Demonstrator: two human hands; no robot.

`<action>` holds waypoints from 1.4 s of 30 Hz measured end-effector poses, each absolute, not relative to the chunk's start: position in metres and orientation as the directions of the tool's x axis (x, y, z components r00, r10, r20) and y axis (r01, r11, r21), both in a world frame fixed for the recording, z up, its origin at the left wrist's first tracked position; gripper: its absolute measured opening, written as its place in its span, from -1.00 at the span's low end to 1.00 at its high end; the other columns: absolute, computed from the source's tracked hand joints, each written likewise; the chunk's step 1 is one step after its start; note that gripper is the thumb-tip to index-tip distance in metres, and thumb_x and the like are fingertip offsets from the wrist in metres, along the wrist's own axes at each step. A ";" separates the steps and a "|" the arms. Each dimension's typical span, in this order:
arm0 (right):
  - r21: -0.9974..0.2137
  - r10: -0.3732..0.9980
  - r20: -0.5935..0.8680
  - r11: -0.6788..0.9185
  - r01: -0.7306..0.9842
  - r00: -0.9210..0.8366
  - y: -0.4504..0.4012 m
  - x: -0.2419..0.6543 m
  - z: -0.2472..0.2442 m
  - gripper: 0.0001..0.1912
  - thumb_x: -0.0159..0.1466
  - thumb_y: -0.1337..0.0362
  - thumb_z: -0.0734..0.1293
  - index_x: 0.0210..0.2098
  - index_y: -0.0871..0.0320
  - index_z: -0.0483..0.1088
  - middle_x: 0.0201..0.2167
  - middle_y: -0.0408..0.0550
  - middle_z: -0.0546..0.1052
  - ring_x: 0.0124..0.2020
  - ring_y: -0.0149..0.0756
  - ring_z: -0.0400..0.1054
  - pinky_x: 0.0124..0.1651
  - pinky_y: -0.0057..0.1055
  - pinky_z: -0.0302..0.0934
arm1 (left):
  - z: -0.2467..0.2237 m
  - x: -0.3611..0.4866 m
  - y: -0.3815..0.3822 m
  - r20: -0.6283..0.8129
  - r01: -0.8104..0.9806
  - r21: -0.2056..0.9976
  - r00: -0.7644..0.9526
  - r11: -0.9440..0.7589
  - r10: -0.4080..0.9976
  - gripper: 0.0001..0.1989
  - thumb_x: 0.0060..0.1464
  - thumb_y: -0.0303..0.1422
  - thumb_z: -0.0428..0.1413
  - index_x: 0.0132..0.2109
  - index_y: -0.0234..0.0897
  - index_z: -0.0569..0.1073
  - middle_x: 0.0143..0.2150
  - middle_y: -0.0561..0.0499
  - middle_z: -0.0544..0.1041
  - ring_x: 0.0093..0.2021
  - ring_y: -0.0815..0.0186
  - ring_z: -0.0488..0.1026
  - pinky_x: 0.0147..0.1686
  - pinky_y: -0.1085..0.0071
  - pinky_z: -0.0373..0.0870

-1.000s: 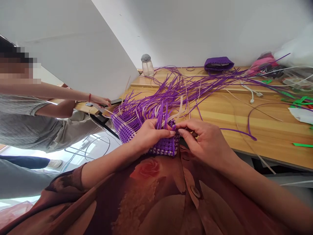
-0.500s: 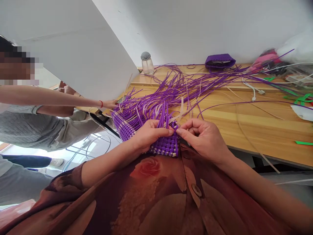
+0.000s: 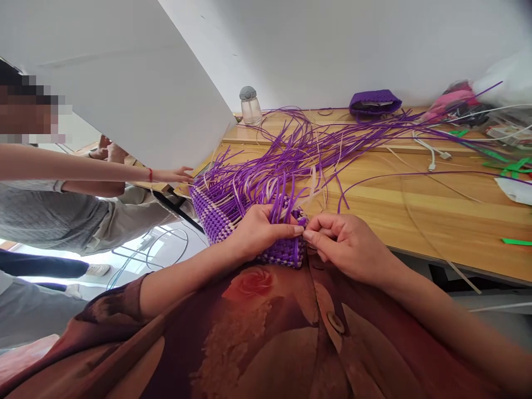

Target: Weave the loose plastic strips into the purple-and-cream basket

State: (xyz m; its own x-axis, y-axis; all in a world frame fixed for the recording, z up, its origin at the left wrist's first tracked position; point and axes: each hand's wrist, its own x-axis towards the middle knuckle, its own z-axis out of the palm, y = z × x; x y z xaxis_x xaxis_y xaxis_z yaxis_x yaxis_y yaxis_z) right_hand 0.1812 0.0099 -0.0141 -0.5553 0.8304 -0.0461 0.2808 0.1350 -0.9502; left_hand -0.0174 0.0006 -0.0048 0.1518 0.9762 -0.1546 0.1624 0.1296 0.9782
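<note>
A purple-and-white woven basket (image 3: 211,218) rests against my front at the table edge, with long loose purple strips (image 3: 286,149) fanning from its top. My left hand (image 3: 266,231) is closed on the basket's near right rim, thumb pressed flat near the corner, several upright strips rising behind its fingers. Under that thumb a purple strip runs down the woven side. My right hand (image 3: 347,244) pinches at the same corner, its thumb and forefinger tips close to the left thumb. What lies between the right fingertips is too small and covered to make out.
The wooden table (image 3: 449,216) bears a bottle (image 3: 250,106), a purple woven pouch (image 3: 375,103), white cables (image 3: 432,155) and green strips (image 3: 515,166). At left, a co-worker's hand (image 3: 177,175) reaches to the table edge by the basket. A wall stands behind.
My right hand has moved slightly down and right. My left thumb has slid a little to the right along the rim. The co-worker's hand has drawn back left from the strips.
</note>
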 end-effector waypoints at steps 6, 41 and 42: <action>-0.713 0.776 0.141 0.511 0.480 -0.615 0.004 0.189 -0.018 -0.74 0.39 0.24 0.21 -0.40 0.13 0.40 -0.54 -0.19 0.41 -0.50 -0.41 0.25 -0.41 -0.43 0.06 | -0.004 -0.019 0.002 -0.166 0.287 0.953 0.212 0.101 0.963 -0.77 -0.06 -0.24 0.29 -0.31 -0.33 0.57 -0.39 0.03 0.56 -0.38 0.32 0.44 -0.35 0.43 0.35; -0.976 0.876 -0.085 0.022 0.216 -0.474 0.040 0.176 -0.024 -0.60 0.13 -0.04 0.46 -0.41 0.17 0.36 -0.68 -0.25 0.41 -0.76 -0.48 0.27 -0.74 -0.58 0.06 | -0.011 -0.024 0.009 -0.247 0.034 0.969 0.231 0.246 0.941 -0.73 -0.15 -0.26 0.38 -0.35 -0.35 0.56 -0.40 0.03 0.55 -0.42 0.40 0.42 -0.34 0.44 0.31; -0.981 0.858 -0.123 -0.028 0.193 -0.498 0.041 0.176 -0.023 -0.58 0.12 -0.05 0.46 -0.40 0.17 0.33 -0.67 -0.26 0.42 -0.77 -0.49 0.27 -0.76 -0.60 0.05 | -0.010 -0.024 0.009 -0.254 0.032 0.967 0.236 0.254 0.938 -0.75 -0.15 -0.28 0.37 -0.36 -0.35 0.55 -0.42 0.05 0.53 -0.44 0.42 0.40 -0.37 0.45 0.29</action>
State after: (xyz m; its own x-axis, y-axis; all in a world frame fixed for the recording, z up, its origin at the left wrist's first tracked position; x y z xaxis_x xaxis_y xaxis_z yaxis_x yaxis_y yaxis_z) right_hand 0.1758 0.0405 -0.0234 -0.4980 0.8585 -0.1225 0.1932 -0.0279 -0.9808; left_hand -0.0238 0.0089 -0.0101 0.2358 0.9380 -0.2539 0.0319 0.2537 0.9668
